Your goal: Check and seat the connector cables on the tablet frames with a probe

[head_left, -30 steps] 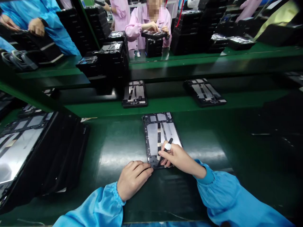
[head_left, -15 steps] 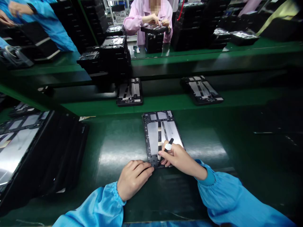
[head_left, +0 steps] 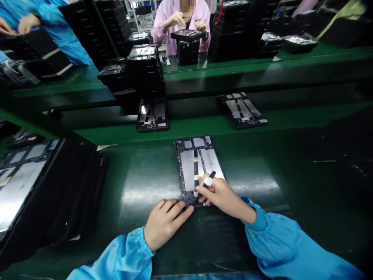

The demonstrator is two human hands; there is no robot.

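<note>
1. Green-topped assembly bench [head_left: 140, 182]: runs across the view and carries all items listed below. A raised green shelf [head_left: 221, 126] stands beyond it at 12 o'clock.
2. Stack of black-framed tablet units [head_left: 55, 194]: lies on the bench at 9 o'clock, well apart from the hands.
3. Co-worker in a pink smock [head_left: 180, 23]: sits across the line at 12 o'clock, both hands on a dark unit above a black stack.
4. Co-worker in a blue sleeve [head_left: 64, 39]: at 10 o'clock, beyond the shelf.
5. Two black-framed panels [head_left: 153, 114] lie on the shelf at 12 and 1 o'clock.
6. Tablet housing [head_left: 189, 171]: lies flat, black frame with silver sheets, centre bench, just ahead of the hands.
7. Left hand [head_left: 167, 223]: at 6 o'clock, fingers closed together and lightly curled, fingertips touching the housing's lower edge; holds nothing.
8. Right hand [head_left: 220, 196]: at 5 o'clock over the housing's lower right, fingers closed around a black stylus-like tool [head_left: 210, 177], its lower tip hidden behind the fingers.
9. White band [head_left: 208, 181]: sits on a right-hand finger beside the tool.
</note>
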